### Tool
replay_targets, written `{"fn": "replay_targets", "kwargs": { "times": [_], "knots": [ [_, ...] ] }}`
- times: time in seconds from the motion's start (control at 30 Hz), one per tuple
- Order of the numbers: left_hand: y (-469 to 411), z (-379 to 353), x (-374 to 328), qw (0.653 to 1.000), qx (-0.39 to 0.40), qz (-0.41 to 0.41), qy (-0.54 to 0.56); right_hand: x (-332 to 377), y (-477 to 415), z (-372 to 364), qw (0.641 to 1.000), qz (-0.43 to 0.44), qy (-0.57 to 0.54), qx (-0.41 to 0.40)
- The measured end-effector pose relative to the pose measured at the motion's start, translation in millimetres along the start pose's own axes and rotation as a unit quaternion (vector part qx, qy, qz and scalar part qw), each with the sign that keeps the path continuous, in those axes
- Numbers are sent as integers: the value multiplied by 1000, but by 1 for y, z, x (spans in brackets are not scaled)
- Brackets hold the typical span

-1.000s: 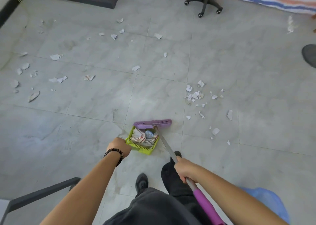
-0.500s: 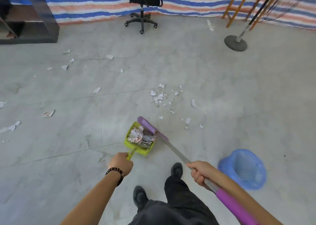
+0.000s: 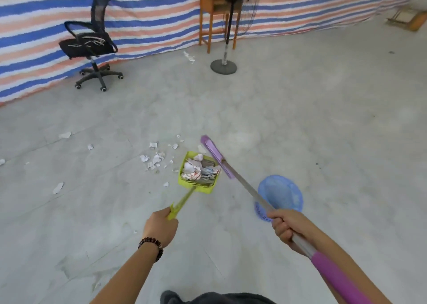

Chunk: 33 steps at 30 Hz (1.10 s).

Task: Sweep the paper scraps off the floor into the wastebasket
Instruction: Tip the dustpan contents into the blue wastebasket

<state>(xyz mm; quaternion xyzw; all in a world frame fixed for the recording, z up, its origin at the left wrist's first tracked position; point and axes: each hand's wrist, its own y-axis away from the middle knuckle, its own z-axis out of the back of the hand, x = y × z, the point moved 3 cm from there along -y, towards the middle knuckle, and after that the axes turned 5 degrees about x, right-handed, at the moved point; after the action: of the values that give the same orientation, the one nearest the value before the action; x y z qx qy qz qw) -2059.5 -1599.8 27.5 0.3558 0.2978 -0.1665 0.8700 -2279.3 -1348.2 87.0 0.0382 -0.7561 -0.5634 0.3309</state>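
Note:
My left hand (image 3: pixel 160 227) grips the handle of a lime-green dustpan (image 3: pixel 184 183), which is lifted off the floor and full of crumpled paper scraps (image 3: pixel 198 171). My right hand (image 3: pixel 287 228) grips the metal shaft of a purple broom (image 3: pixel 216 154), whose head lies against the pan's right side. A blue wastebasket (image 3: pixel 283 194) stands on the floor just right of the pan, partly behind the broom shaft. Several loose paper scraps (image 3: pixel 154 159) lie on the grey floor left of the pan.
A black office chair (image 3: pixel 91 42) stands at the back left by a striped tarp wall. A fan stand (image 3: pixel 223 66) and a wooden table (image 3: pixel 211 8) are at the back centre. More scraps (image 3: pixel 58 187) lie at the left.
The view has swung right, bringing the wastebasket closer to centre. The dustpan has risen off the floor and moved towards the wastebasket, with the broom head staying against it.

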Motion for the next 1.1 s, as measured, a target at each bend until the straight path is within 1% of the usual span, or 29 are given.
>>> {"fn": "replay_targets", "kwargs": {
  "times": [0.17, 0.33, 0.43, 0.57, 0.7, 0.87, 0.97, 1.03, 1.1],
  "knots": [
    [26, -59, -74, 998, -2, -60, -25, -6, 41, 91, 998, 54, -27, -17],
    [52, -122, -133, 986, -5, -118, -119, -26, 57, 174, 994, 71, -65, -44],
    [66, -154, -155, 979, 1, -138, -152, -39, 69, 215, 989, 76, -111, -55],
    [82, -184, -175, 970, 16, -154, -187, -59, 88, 252, 980, 77, -168, -72],
    [94, -201, -186, 953, 43, -186, -235, -80, 97, 264, 969, 79, -209, -104],
    [93, -197, -196, 918, 55, -243, -310, -109, 97, 256, 954, 57, -258, -141],
    [90, -191, -201, 890, 57, -278, -357, -124, 95, 248, 947, 43, -272, -165],
    [88, -190, -201, 865, 53, -296, -402, -134, 91, 244, 942, 39, -281, -176],
    [87, -192, -200, 827, 46, -312, -465, -142, 86, 239, 938, 34, -293, -180]
  ]
}}
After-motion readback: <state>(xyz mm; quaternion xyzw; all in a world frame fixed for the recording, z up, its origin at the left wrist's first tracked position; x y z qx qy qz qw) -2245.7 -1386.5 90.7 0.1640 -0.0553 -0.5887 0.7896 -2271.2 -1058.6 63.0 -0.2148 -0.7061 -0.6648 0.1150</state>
